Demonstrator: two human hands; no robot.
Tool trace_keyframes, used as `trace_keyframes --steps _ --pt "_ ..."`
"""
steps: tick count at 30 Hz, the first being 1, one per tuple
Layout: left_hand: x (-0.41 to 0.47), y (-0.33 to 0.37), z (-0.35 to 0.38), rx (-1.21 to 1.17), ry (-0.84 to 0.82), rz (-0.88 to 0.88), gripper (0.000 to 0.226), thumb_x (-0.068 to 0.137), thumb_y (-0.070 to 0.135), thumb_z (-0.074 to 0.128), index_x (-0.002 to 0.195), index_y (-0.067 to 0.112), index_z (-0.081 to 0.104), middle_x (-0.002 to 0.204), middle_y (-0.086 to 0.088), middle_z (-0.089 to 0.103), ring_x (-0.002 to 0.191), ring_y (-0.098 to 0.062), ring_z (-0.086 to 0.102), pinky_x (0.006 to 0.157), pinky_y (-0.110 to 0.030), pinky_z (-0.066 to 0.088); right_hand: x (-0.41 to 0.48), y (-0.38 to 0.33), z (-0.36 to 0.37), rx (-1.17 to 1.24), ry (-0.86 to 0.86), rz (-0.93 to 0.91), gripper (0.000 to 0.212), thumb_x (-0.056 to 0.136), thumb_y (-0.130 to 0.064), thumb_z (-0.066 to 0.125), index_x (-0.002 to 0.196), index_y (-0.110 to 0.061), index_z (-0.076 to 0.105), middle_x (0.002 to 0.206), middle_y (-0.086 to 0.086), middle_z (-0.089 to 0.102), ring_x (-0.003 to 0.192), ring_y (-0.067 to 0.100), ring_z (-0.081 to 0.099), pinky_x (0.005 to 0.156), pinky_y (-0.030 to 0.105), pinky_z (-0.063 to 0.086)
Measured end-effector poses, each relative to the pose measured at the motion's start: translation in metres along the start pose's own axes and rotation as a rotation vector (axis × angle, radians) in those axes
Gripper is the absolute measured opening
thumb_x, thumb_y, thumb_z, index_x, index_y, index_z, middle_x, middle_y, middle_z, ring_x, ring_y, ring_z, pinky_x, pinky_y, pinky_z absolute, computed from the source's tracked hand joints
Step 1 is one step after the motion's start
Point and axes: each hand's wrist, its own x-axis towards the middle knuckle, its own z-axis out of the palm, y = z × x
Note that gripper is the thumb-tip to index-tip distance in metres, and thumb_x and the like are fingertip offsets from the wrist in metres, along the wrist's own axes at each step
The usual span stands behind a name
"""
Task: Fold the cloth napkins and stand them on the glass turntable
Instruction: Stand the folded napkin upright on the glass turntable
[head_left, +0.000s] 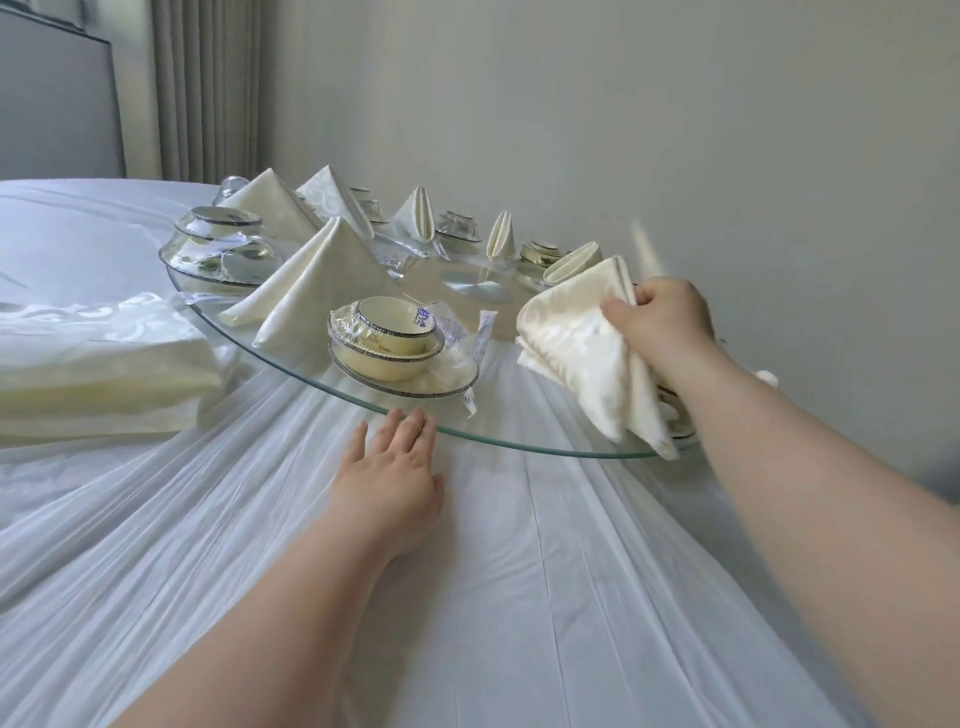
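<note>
My right hand (662, 327) grips a folded cream cloth napkin (576, 353) by its top, holding it over the right side of the glass turntable (519, 441). My left hand (392, 467) lies flat on the white tablecloth, fingers spread, with its fingertips touching the turntable's near rim. Several folded cream napkins stand on the glass; the nearest one (322, 280) is a tall cone left of centre, and others (415, 213) follow the far rim.
Wrapped bowl-and-plate sets sit on the turntable: one (395, 345) at the near edge, another (221, 244) at the left. A stack of unfolded napkins (104, 369) lies on the tablecloth (519, 597) at the left. A pale wall stands close behind.
</note>
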Motion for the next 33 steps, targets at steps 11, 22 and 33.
trace_keyframes --steps 11,22,33 --pt "0.004 0.0 0.002 0.034 0.002 0.002 0.058 0.1 0.029 0.019 0.146 0.016 -0.012 0.155 0.003 -0.014 0.142 -0.016 -0.015 0.113 -0.036 -0.011 0.021 0.008 0.088 0.025 -0.142 0.158 0.045 0.084 -0.033 0.056 0.118 -0.005 0.048 0.116 0.01 0.057 0.104 0.03 0.055 0.075 0.03 0.039" --pt "0.002 0.002 0.001 0.008 -0.01 -0.013 0.06 0.099 0.028 0.023 0.146 0.017 -0.011 0.155 0.005 -0.012 0.141 -0.014 -0.016 0.113 -0.035 -0.01 -0.005 0.026 0.084 0.024 -0.329 0.22 0.064 0.081 -0.044 0.06 0.125 -0.008 0.031 0.128 0.008 0.047 0.115 0.029 0.048 0.088 0.033 0.039" --pt "0.003 0.001 0.001 -0.004 -0.022 -0.015 0.063 0.098 0.035 0.026 0.146 0.019 -0.011 0.155 0.006 -0.012 0.141 -0.013 -0.015 0.113 -0.035 -0.01 -0.019 0.023 0.099 -0.121 -0.259 0.156 0.058 0.085 -0.046 0.052 0.124 -0.008 0.032 0.13 0.008 0.045 0.115 0.03 0.048 0.09 0.036 0.037"
